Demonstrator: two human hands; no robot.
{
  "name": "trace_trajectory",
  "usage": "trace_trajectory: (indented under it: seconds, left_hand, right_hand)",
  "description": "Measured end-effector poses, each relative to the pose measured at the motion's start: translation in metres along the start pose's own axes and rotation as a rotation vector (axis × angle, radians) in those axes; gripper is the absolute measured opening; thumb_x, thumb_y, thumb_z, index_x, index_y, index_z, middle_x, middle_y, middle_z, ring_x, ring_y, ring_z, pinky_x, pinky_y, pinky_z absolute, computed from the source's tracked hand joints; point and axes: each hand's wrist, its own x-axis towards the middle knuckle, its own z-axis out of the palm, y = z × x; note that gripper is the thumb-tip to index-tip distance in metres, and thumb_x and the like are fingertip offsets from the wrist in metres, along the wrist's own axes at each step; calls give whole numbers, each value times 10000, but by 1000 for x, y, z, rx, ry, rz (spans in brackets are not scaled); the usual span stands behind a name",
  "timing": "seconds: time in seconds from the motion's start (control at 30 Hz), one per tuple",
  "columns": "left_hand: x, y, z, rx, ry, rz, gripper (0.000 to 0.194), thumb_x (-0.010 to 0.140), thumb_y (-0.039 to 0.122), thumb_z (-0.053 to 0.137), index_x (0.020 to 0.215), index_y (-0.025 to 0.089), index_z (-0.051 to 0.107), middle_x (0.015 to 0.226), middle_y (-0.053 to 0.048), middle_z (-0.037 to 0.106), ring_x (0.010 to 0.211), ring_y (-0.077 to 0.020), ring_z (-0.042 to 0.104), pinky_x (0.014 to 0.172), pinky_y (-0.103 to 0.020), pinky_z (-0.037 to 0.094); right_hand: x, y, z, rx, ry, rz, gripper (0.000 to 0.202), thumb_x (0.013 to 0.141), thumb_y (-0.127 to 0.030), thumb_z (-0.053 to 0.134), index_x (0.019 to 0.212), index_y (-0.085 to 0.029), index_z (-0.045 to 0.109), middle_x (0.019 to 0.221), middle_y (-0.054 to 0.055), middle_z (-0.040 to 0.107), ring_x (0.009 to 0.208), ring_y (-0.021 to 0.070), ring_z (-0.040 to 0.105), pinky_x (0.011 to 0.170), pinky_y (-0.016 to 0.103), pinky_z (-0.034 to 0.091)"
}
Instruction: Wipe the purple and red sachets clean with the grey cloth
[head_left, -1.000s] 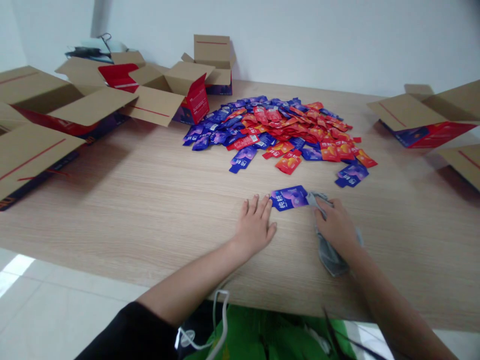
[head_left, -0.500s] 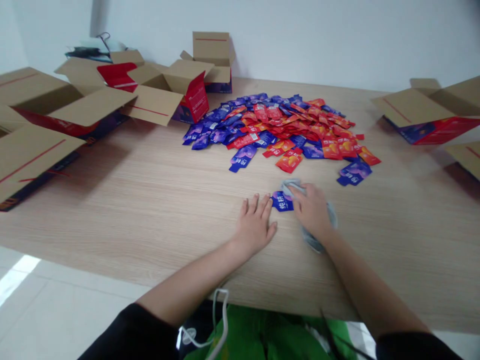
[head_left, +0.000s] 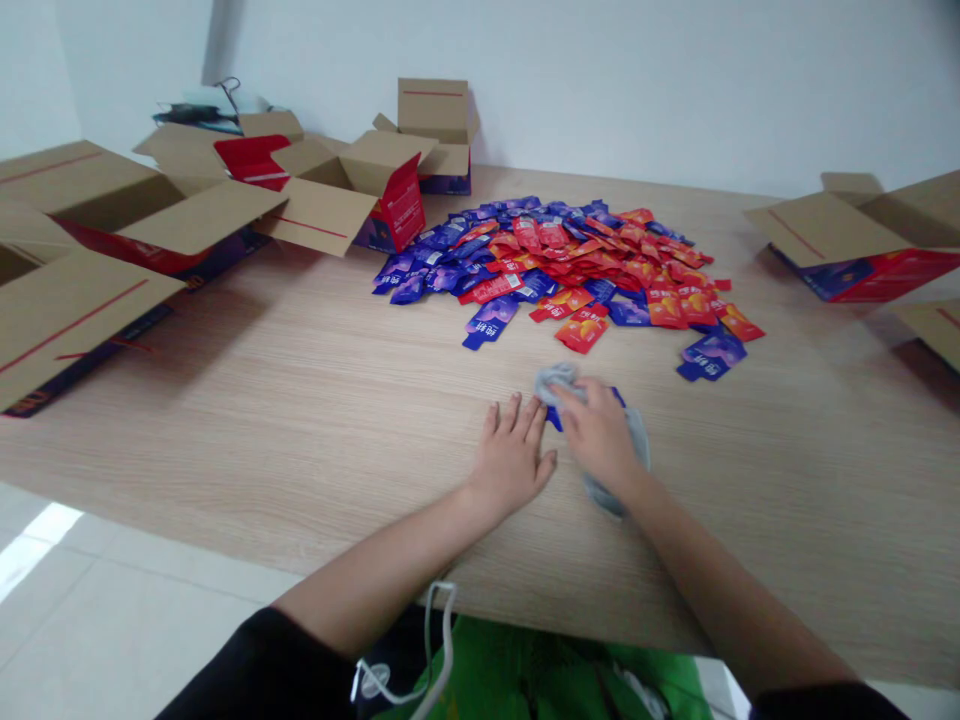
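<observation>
My left hand (head_left: 513, 448) lies flat on the table, fingers spread, its fingertips at the left end of a blue sachet (head_left: 553, 418). My right hand (head_left: 600, 432) presses a grey cloth (head_left: 556, 382) down over that sachet. Most of the sachet is hidden under the cloth and hand; only blue bits at its left end and upper right corner show. The rest of the cloth trails out beneath my right palm and wrist. Beyond my hands lies a broad heap of red sachets (head_left: 585, 328) and blue sachets, with a single blue sachet (head_left: 711, 357) at its right front.
Open cardboard boxes stand at the left, among them a large box (head_left: 202, 215) and a red-sided box (head_left: 401, 205). Another box (head_left: 435, 110) is against the back wall. At the right are an open box (head_left: 840, 230) and part of one more. The wooden table (head_left: 300, 400) ends near my body.
My right hand has slid the grey cloth leftward across the blue sachet, covering its printed face. My left hand stays in place. The view has shifted slightly.
</observation>
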Motion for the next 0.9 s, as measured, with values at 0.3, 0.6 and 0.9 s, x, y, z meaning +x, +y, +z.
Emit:
trace_trajectory:
  seconds: [0.3, 0.6, 0.9]
  left_hand:
    - [1, 1, 2, 19, 1, -2, 638, 970, 473, 357, 1530, 168, 329, 1614, -62, 284, 1475, -340, 236, 1167, -588, 238]
    - [1, -1, 4, 32, 13, 0, 645, 975, 484, 340, 1516, 132, 348, 1603, -82, 310, 1480, -337, 224, 1178, -582, 217]
    - [0, -1, 3, 24, 16, -2, 649, 959, 446, 374, 1531, 143, 322, 1611, -72, 287, 1475, -339, 238, 1175, -585, 223]
  right_hand:
    - [-33, 90, -3, -241, -38, 293, 465, 899, -271, 432, 1324, -176, 595, 1223, 193, 536, 999, 313, 522, 807, 456, 440]
    - [13, -17, -3, -42, 10, -1, 472, 940, -239, 378, 1385, -255, 534, 1322, 141, 521, 1062, 295, 498, 874, 446, 401]
    - [-32, 75, 4, -253, -6, 321, 453, 917, -237, 383, 1312, -162, 591, 1280, 187, 536, 1013, 310, 523, 820, 451, 424]
